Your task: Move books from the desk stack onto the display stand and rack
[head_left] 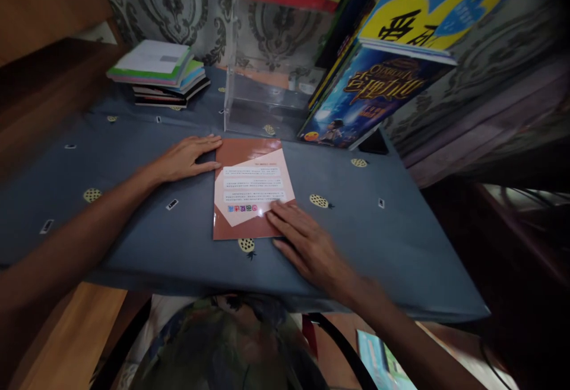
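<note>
A thin brown and pale pink book (253, 185) lies flat on the blue tablecloth, its printed text upside down to me. My left hand (189, 158) rests beside its left edge, fingers stretched out and the tips touching that edge. At the lower right corner, my right hand (307, 241) lies with its fingers extended over the cover, the thumb below on the cloth. Neither hand grips anything.
A clear acrylic stand (267, 102) is behind the book. To its right, books with a blue front cover (356, 93) lean upright. A stack of small books (158, 72) sits at the back left. The blue tablecloth (146, 230) has a pineapple print.
</note>
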A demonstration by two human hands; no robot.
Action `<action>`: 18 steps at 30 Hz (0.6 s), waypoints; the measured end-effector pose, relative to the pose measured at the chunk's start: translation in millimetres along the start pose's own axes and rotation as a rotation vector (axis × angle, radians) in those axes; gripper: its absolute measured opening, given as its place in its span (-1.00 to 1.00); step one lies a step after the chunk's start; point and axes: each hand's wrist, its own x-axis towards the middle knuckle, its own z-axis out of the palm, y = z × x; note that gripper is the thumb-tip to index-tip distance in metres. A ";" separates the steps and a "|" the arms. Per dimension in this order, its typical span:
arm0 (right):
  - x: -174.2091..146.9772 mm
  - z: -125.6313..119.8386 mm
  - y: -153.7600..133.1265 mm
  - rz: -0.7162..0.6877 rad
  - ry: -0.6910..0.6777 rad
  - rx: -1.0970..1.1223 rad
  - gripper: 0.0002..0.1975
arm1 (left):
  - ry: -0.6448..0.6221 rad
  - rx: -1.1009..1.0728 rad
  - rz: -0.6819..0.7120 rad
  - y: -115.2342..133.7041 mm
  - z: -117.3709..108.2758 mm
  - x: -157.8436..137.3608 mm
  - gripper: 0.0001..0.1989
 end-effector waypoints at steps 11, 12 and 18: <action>-8.9 2.1 7.3 0.125 0.090 0.072 -0.47 | 0.042 0.051 0.040 28.4 1.6 -22.1 -0.41; -8.9 2.4 7.4 0.128 0.092 0.071 -0.47 | 0.049 0.041 0.058 32.4 2.3 -27.1 -0.43; -10.2 4.3 8.8 0.119 0.088 0.055 -0.47 | 0.063 -0.045 0.166 64.0 4.9 -64.4 -0.57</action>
